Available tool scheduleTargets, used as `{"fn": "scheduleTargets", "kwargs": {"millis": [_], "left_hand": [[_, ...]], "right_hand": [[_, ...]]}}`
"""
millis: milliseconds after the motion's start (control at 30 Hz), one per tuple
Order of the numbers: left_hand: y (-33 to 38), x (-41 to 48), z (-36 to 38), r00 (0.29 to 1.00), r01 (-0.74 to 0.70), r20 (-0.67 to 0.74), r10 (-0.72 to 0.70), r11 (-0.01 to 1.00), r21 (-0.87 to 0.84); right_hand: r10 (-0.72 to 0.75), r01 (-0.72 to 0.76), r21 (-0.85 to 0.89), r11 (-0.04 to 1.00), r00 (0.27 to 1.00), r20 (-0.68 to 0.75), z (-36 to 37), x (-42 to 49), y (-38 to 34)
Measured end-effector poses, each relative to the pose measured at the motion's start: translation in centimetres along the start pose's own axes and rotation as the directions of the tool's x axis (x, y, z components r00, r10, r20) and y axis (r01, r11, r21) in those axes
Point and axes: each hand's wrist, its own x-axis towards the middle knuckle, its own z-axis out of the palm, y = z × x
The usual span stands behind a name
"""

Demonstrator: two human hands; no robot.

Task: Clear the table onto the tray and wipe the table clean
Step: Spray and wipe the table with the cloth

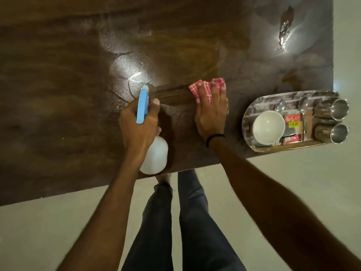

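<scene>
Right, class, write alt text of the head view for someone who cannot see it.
A person's right hand presses a red checked cloth on a table while the left hand grips a spray bottle. A steel tray holds a bowl and cups.

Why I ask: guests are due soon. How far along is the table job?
Done: the bowl, steel cups and packets sit on the tray. In hand: the left hand grips the spray bottle while the right hand presses the checked cloth on the table. Left: wet patches by the nozzle and at the far right need wiping.
</scene>
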Motion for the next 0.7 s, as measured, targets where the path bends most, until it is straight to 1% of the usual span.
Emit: {"fn": "scheduleTargets", "kwargs": {"millis": [33, 67, 133, 167, 200, 233, 267, 367, 433, 567, 633, 700], "left_hand": [[-0.2, -0.4, -0.4, 1.0, -0.011, 0.006, 0.011, 1.0, 0.011], [-0.2, -0.7, -0.9, 1.0, -0.012, 0.014, 0.012, 1.0, 0.016], [0.0, -1.5, -2.0, 1.0, 0.002, 0.028, -0.002, 1.0, 0.001], [0.0, -1.9, -2.5, 0.999, 0.01, 0.036, -0.01, 1.0, -0.009], [0.1, -2.4, -2.9, 0.999, 0.01, 0.04, -0.009, 1.0, -0.016], [0.1, -2.9, -3.3, 0.999, 0.003, 0.045, -0.002, 1.0, -0.021], [-0.1, -3.3, -3.5, 0.998, -0.007, 0.055, 0.008, 1.0, -0.02], [-0.7, -4.2, -3.6, 0.997, -0.035, 0.066, 0.036, 0.999, -0.015], [-1.1, -4.5, -3.7, 0.996, -0.043, 0.075, 0.043, 0.999, -0.002], [-1.5, -5.2, -3.9, 0.994, -0.014, 0.104, 0.017, 0.999, -0.029], [-1.5, -5.3, -3.6, 0.993, -0.016, 0.113, 0.02, 0.999, -0.034], [-1.6, -5.2, -3.2, 0.992, -0.026, 0.125, 0.029, 0.999, -0.028]], "right_hand": [[0.032, -0.032, 0.02, 0.999, 0.999, -0.017, 0.4, -2.5, -0.5], [0.035, -0.035, 0.03, 0.999, 0.999, 0.006, 0.7, -6.2, -1.1], [-0.038, 0.033, 0.04, 0.999, 0.993, 0.108, 0.6, -14.4, -1.7], [-0.083, 0.078, 0.038, 0.996, 0.983, 0.162, 0.4, -16.8, -1.4], [-0.135, 0.132, 0.031, 0.991, 0.971, 0.195, 0.4, -17.2, -0.5], [-0.159, 0.156, 0.031, 0.987, 0.966, 0.206, 0.3, -15.7, 0.4], [-0.13, 0.126, 0.03, 0.992, 0.975, 0.179, 0.2, -13.5, 1.1], [0.031, -0.033, 0.031, 0.999, 0.998, 0.056, -0.9, -7.4, 2.2], [0.089, -0.088, 0.046, 0.995, 0.996, -0.008, -0.7, -9.3, 2.0], [0.156, -0.16, 0.117, 0.98, 0.987, 0.044, -0.4, -18.1, 2.8], [0.183, -0.187, 0.122, 0.975, 0.982, 0.042, -0.4, -16.3, 3.9], [0.303, -0.302, 0.097, 0.948, 0.953, 0.009, -0.6, -12.0, 3.3]]}}
